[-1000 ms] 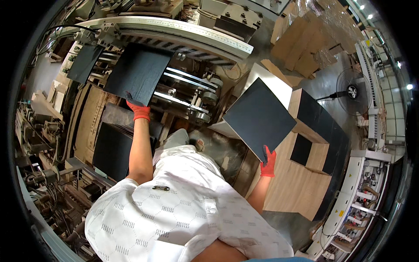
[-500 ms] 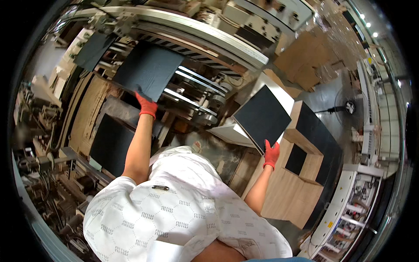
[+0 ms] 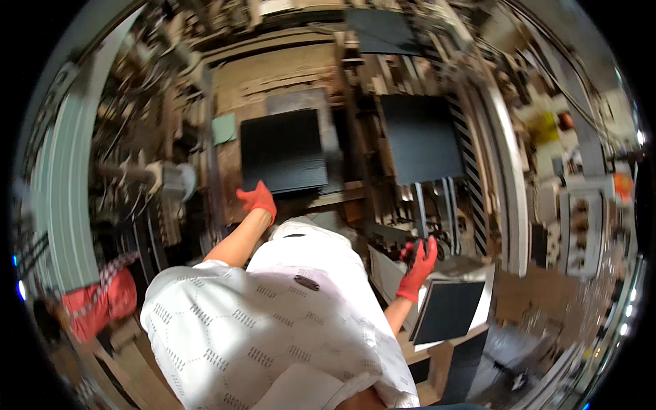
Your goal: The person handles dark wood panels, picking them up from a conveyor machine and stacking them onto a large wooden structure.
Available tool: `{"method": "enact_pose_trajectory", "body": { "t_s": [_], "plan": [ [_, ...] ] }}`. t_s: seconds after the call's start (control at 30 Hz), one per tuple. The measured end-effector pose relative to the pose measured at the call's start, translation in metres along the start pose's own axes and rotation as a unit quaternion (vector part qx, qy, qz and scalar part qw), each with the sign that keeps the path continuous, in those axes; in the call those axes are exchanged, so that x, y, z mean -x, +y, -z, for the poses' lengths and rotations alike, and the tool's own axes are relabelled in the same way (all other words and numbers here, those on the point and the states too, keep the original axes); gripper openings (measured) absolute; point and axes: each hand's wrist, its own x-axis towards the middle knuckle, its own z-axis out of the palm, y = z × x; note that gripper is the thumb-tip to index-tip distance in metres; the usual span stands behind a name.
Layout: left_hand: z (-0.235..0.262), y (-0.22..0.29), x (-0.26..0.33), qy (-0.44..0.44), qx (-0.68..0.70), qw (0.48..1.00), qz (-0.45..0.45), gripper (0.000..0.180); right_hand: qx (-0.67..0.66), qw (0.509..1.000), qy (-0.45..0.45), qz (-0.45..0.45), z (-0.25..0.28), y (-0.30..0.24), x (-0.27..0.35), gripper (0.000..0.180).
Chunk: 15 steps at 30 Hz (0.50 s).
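Note:
My left hand [image 3: 260,201], in a red glove, is at the near edge of a stack of black panels [image 3: 281,150] lying left of centre. Its thumb and a finger are apart; whether it touches the panels I cannot tell. My right hand [image 3: 419,268], in a red and dark glove, is raised with its fingers spread and nothing in them. Just below it, a black-faced panel [image 3: 449,311] lies tilted on white boards [image 3: 482,295]. Another dark panel [image 3: 422,140] rests on the metal rails of the machine, ahead of my right hand.
A further dark panel [image 3: 384,31] lies at the far end of the machine. A striped bar [image 3: 471,184] and a long pale beam [image 3: 502,171] run along its right side. At the left stand a pale green rail [image 3: 72,178] and red cloth [image 3: 102,301]. Cardboard [image 3: 533,294] lies right.
My view has swung left. My right hand has let go of the panel at the right; my left hand has left the panel on the machine and come to the black stack.

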Motion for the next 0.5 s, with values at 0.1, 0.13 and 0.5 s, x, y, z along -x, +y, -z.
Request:
{"method": "enact_pose_trajectory", "body": {
  "t_s": [0.1, 0.13, 0.5],
  "plan": [
    [0.013, -0.010, -0.018, -0.041, 0.053, 0.997, 0.049, 0.067, -0.108, 0.988, -0.095, -0.060, -0.074, -0.017, -0.034, 0.049],
    [0.006, -0.024, -0.036, -0.053, 0.087, 0.993, 0.061, 0.065, -0.156, 0.970, -0.148, -0.117, -0.085, -0.011, -0.058, 0.047],
    [-0.030, -0.096, -0.082, -0.070, 0.378, 0.923, 0.005, 0.032, -0.112, 0.990, -0.004, -0.086, -0.148, 0.014, -0.134, 0.059]
  ]
}}
